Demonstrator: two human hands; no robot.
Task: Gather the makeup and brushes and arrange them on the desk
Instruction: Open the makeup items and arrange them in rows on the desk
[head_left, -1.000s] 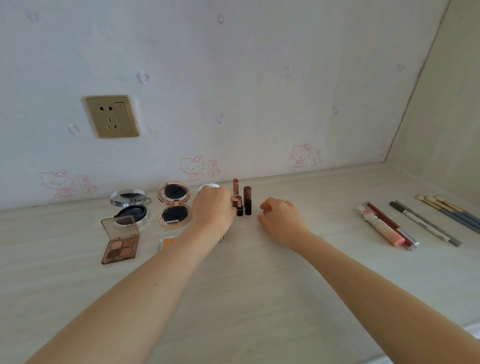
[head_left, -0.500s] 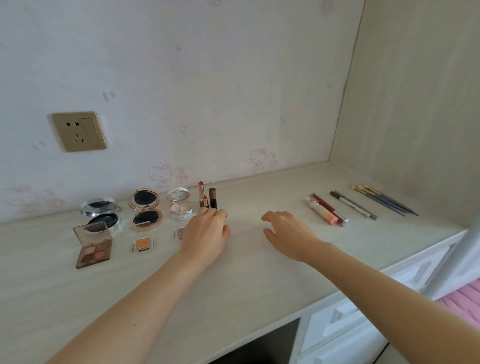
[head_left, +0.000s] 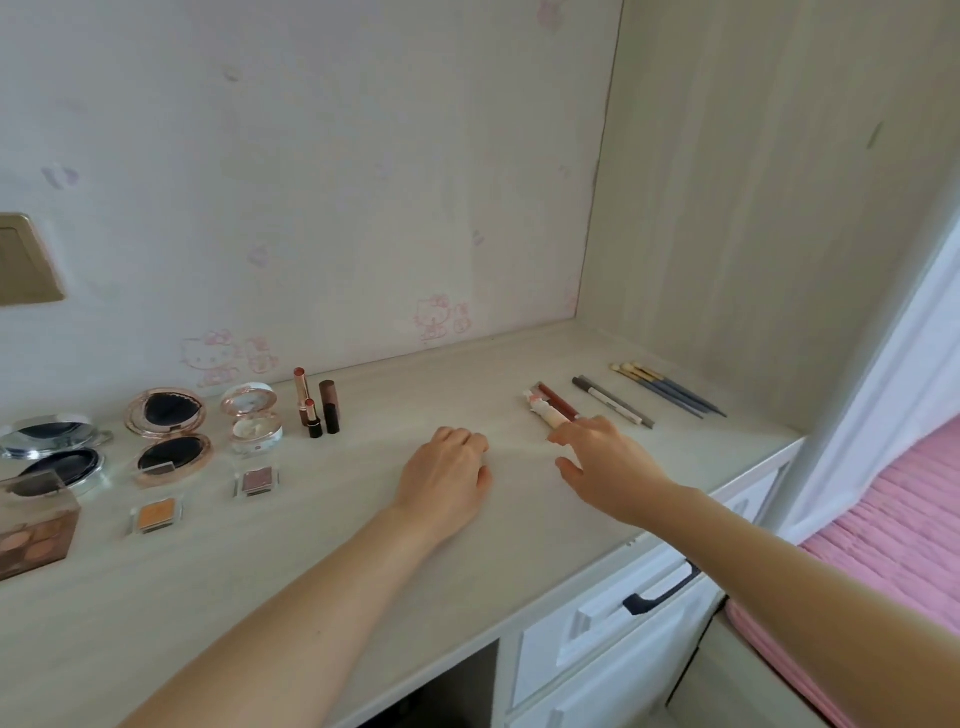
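I look down on a pale wood table (head_left: 270, 597) set along a wallpapered wall, with white drawers (head_left: 597, 639) under its right end. Two bare forearms reach out over it.

The left hand (head_left: 447, 478) rests on the bare middle of the table with its fingers curled under. Its grip is closed, and I see nothing in it. The right hand (head_left: 615, 467) is spread, its grip wide and holding nothing. Its index fingertip (head_left: 558, 436) is at the near end of a pink-and-white tube (head_left: 540, 410); I cannot tell whether they touch.

At the far left, cut by the edge, lies an open brown eyeshadow palette (head_left: 31, 540). Behind it is an open silver compact (head_left: 52, 447). To the right of that come an open rose-gold compact (head_left: 169, 436) and a small white compact (head_left: 252, 415).

Far right, a bundle of brushes (head_left: 670, 389) lies near the side panel. A grey pencil (head_left: 613, 402) sits between the brushes and a red-brown pencil (head_left: 558, 402), which lies against the tube.

Three lipsticks (head_left: 314, 408) stand upright just beside the white compact. In front of the compacts sit two square pans, an orange pan (head_left: 156, 514) and a plum pan (head_left: 257, 480).
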